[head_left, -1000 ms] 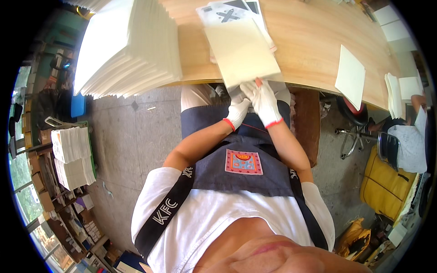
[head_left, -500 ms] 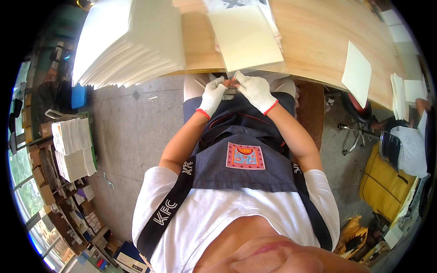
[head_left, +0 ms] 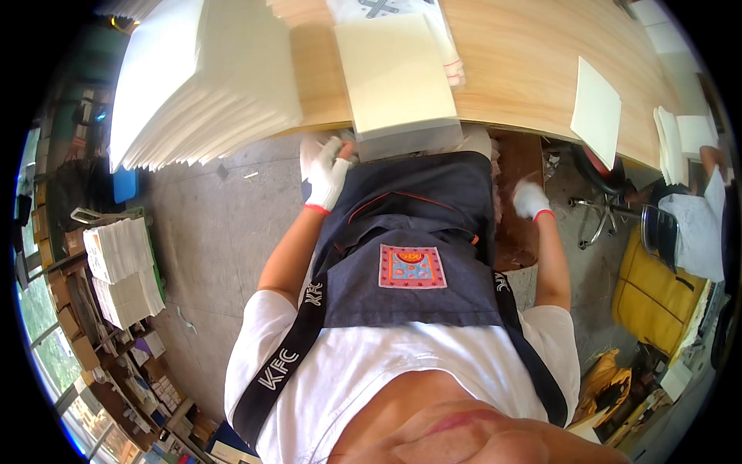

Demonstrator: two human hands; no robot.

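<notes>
A cream rectangular sheet or board point(head_left: 398, 69) lies at the table's front edge in a clear plastic sleeve, whose empty transparent end point(head_left: 406, 139) juts over the edge above my lap. My left hand point(head_left: 328, 174), in a white glove with a red cuff and bare fingertips, is just left of that sleeve end. Its fingers are apart and nothing shows in them. Off to the right, my right hand point(head_left: 531, 199), gloved the same way, is over a brown surface point(head_left: 516, 236) beside my thigh. Motion smears its fingers, so I cannot see whether they hold anything.
A tall stack of white sheets point(head_left: 232, 85) stands on the left of the wooden table point(head_left: 510, 69). White packaging with red stripes point(head_left: 454, 71) lies under the cream one. On the right, a white board point(head_left: 595, 112) overhangs the edge. Another person's arm point(head_left: 713, 164) shows at far right.
My hands have parted from the sleeve's near end: the right swung down and right to beside my thigh, the left shifted slightly left. The sleeve's end now hangs free.
</notes>
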